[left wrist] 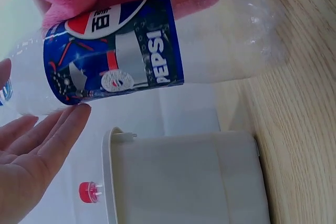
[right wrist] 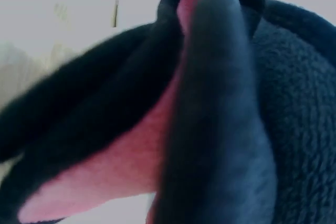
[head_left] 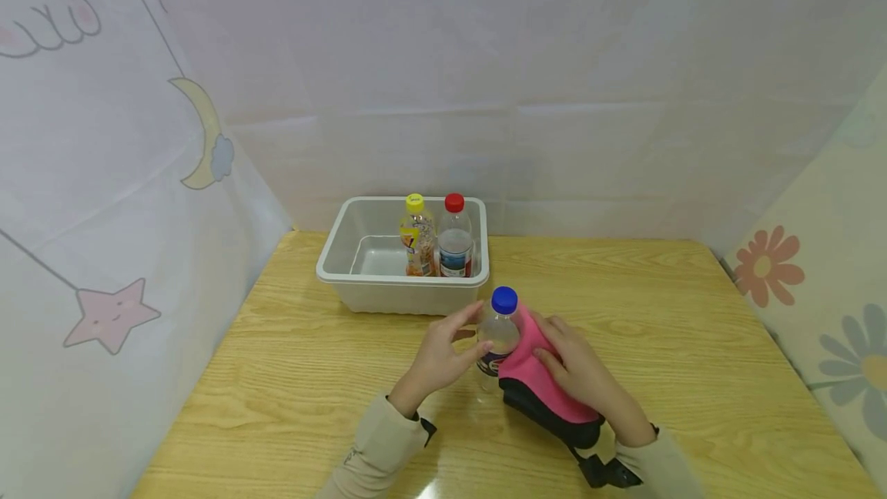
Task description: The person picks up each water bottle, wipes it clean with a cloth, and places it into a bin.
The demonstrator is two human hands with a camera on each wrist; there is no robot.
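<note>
A clear plastic Pepsi bottle (head_left: 497, 333) with a blue cap stands upright on the table. My left hand (head_left: 443, 353) holds its upper part, thumb on the near side and fingers on the far side. The left wrist view shows the bottle's blue label (left wrist: 115, 51) and the fingertips (left wrist: 73, 124) at the label's edge. From the right, my right hand (head_left: 578, 368) grips a pink cloth (head_left: 543, 380) with black edging and presses it against the bottle's side. Folds of the cloth (right wrist: 105, 177) fill the right wrist view and hide the right fingers.
Behind the bottle, a light grey plastic bin (head_left: 402, 295) stands on the wooden table (head_left: 277, 376). Inside it are a yellow-capped bottle (head_left: 418, 237) and a red-capped bottle (head_left: 455, 241), both upright. Printed white sheets (head_left: 554, 98) hang around the table.
</note>
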